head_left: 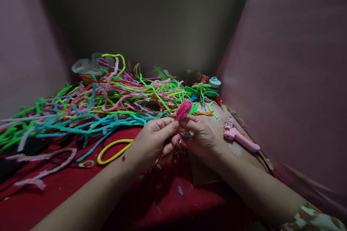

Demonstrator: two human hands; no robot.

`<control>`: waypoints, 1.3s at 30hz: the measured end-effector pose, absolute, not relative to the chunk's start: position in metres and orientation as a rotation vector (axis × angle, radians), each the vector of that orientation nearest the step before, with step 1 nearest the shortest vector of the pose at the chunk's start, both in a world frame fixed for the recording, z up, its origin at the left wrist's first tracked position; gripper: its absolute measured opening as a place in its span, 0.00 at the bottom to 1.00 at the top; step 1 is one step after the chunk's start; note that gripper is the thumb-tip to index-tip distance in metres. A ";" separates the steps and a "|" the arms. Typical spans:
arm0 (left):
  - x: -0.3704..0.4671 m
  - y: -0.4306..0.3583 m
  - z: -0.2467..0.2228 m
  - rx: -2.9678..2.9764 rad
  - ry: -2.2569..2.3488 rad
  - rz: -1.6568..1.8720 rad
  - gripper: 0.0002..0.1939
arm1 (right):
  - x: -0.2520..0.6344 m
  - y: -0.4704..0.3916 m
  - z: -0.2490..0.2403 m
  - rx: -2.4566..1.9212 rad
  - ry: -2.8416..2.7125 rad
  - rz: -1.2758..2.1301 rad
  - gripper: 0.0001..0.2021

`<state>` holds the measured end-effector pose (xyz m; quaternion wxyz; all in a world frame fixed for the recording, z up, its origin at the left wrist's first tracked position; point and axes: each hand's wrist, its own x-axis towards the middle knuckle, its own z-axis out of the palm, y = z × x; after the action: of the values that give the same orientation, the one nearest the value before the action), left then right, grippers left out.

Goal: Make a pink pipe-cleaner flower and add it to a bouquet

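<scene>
A fuzzy pink pipe cleaner piece (184, 109), shaped like a petal or bud, stands up between my two hands. My left hand (159, 133) pinches its lower end between thumb and forefinger, the other fingers curled beneath. On the other side, my right hand (197, 131) has its fingers closed around the base of the same piece, and a ring shows on one finger. The fingertips of both hands nearly meet, so the bottom of the piece is hidden. Behind them lies a big tangled heap of coloured pipe cleaners (127, 94).
A pink hot glue gun (241, 139) rests on a cardboard sheet (204, 173) at right. Yellow scissor-like handle loop (114, 151) and a pale pink pipe cleaner (51, 155) lie on the red cloth (94, 195). A green pipe cleaner plant (201, 88) and pale bottle (214, 83) stand behind.
</scene>
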<state>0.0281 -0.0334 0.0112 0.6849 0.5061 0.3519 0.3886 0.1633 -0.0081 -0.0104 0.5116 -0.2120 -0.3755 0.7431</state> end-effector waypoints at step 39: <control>0.023 -0.026 0.011 1.102 0.876 0.832 0.12 | 0.161 -0.008 -0.017 -0.532 -0.914 1.742 0.05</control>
<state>0.0233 -0.0263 0.0112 0.6841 0.4915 0.3906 0.3712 0.1607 -0.0084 -0.0171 0.5244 -0.2223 -0.3819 0.7278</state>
